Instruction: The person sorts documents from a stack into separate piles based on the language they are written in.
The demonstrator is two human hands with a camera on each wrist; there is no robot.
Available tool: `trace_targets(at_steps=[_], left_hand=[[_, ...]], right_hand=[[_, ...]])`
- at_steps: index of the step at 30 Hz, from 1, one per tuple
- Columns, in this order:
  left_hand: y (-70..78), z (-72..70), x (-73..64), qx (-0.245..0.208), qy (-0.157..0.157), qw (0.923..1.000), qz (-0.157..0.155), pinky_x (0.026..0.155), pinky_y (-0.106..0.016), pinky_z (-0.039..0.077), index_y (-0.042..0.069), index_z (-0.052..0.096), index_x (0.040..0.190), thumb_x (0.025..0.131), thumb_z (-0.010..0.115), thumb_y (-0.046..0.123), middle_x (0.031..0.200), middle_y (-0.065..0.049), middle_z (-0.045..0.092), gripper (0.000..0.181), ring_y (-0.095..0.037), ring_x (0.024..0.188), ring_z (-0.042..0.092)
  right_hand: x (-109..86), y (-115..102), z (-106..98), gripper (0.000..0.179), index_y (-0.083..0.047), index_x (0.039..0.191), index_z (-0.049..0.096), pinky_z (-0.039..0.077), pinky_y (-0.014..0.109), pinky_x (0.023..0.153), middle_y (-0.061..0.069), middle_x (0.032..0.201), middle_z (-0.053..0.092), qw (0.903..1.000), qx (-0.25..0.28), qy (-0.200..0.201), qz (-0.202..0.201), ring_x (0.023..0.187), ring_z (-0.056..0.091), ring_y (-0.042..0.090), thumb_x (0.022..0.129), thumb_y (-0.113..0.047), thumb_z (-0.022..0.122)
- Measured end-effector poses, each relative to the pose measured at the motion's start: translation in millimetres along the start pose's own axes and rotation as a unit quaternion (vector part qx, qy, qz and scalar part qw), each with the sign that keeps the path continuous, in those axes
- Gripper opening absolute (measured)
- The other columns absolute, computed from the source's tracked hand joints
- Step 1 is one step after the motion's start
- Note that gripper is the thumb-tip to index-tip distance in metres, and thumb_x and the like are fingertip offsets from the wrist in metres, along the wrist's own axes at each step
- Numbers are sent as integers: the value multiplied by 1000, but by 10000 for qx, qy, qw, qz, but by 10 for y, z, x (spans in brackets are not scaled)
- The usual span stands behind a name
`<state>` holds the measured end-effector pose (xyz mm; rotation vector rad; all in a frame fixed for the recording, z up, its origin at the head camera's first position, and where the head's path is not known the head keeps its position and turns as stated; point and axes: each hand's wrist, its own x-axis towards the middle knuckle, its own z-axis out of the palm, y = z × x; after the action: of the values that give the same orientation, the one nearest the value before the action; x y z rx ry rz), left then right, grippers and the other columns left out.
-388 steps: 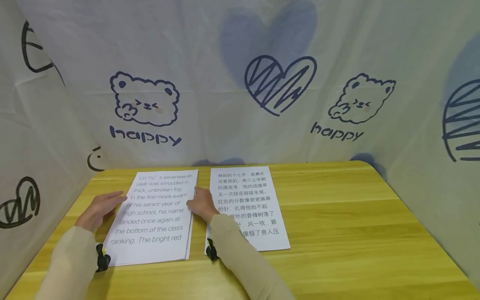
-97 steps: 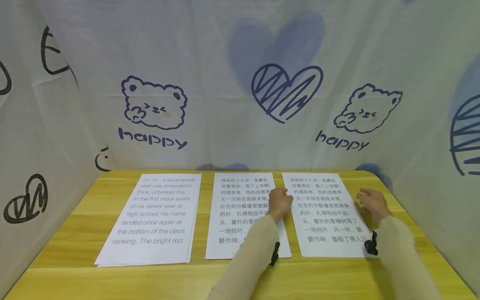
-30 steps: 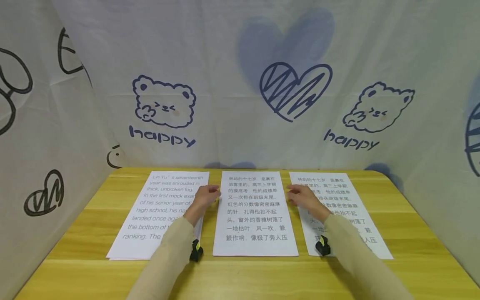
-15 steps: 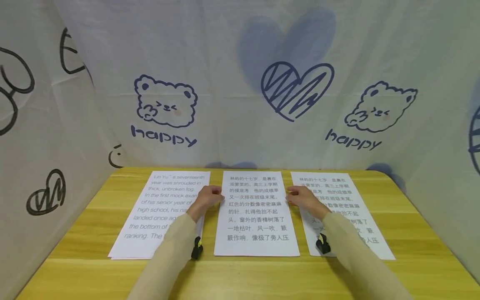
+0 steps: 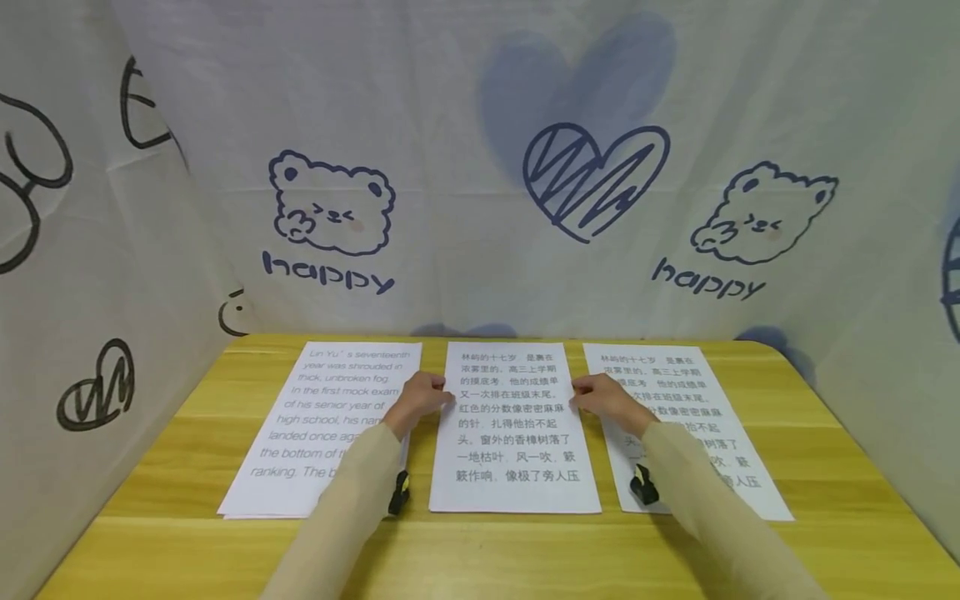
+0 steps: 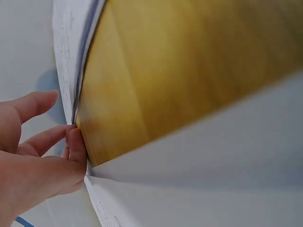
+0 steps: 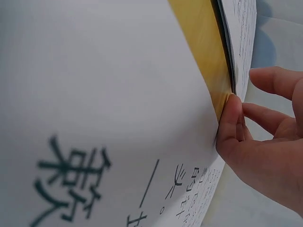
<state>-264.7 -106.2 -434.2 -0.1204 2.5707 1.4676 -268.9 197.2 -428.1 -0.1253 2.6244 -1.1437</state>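
The middle papers [image 5: 512, 425] are lying on the yellow table [image 5: 480, 554], between the left papers [image 5: 318, 417] and the right papers [image 5: 693, 387]. The left hand [image 5: 417, 402] is pinching their left edge, and the right hand [image 5: 611, 402] is pinching their right edge. One finger on each hand is poking out. How many sheets they are pinching is hard to tell.

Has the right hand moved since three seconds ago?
Yes, leftward: the bare right hand, previously right of the navy scribbled heart on white cloth, is now below it.
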Motion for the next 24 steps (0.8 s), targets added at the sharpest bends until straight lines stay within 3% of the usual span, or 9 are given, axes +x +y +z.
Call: trace_targets(at_steps=[4,5,7,10,11,13,17,22,24], left_hand=[[-13,4,26,109,4,9999,22,56,-27,29,4,35,68,86,62,1,64,-4,29,32,-16,58,31],[-13,5,25,130,2,9999,1,58,-27,32,2,39,67,86,61,2,65,-6,37,29,-16,60,35],[-16,4,15,176,-32,9998,-53,68,-28,40,-6,59,83,88,61,4,83,-15,56,11,-19,73,47],[-10,3,-9,193,-84,9997,-111,81,-32,43,-12,58,122,90,60,5,119,-24,56,36,-23,93,50],[-7,5,-13,174,-82,9998,-110,80,-32,44,-12,58,121,91,59,5,116,-24,58,35,-23,92,51],[-1,11,-9,89,-93,9999,-97,67,-29,40,-10,58,91,91,58,4,84,-17,54,14,-20,73,46],[13,29,-1,-132,-66,9999,-70,54,-26,28,3,35,69,90,58,3,70,-5,35,31,-15,57,28],[72,26,2,-192,-66,9997,-144,61,-26,37,3,48,69,89,56,3,80,-11,54,22,-18,66,45],[94,25,-2,-213,-70,9995,-207,77,-30,48,-5,65,94,90,54,3,102,-19,63,14,-25,89,59]], right_hand=[[-7,-21,15,55,10,139,43,41,32,74,18,112,57,9999,-152,30,19,85,49,22,90,-8,61],[-6,-22,20,56,10,139,43,41,32,75,19,116,56,9998,-168,43,49,87,49,22,90,-9,61],[-13,-22,23,57,9,140,43,43,33,79,20,122,55,9998,-181,63,104,92,50,24,90,-9,62],[-25,-26,26,59,10,140,41,44,38,87,22,128,52,9998,-163,54,126,98,50,26,89,-9,63],[-30,-29,27,59,10,140,42,43,40,90,22,129,52,9998,-159,62,135,100,50,27,88,-9,64],[-39,-29,25,61,10,141,41,41,43,95,23,130,51,9998,-152,44,139,104,49,28,88,-9,65],[-45,-18,17,65,9,142,40,37,46,101,23,134,49,9998,-115,40,159,109,47,29,86,-11,67],[-36,-21,17,66,8,143,38,37,46,102,24,136,47,9998,31,111,146,112,48,30,86,-10,66],[-33,-29,23,66,7,143,38,38,46,103,25,137,47,9997,122,131,151,115,48,31,86,-10,66]])
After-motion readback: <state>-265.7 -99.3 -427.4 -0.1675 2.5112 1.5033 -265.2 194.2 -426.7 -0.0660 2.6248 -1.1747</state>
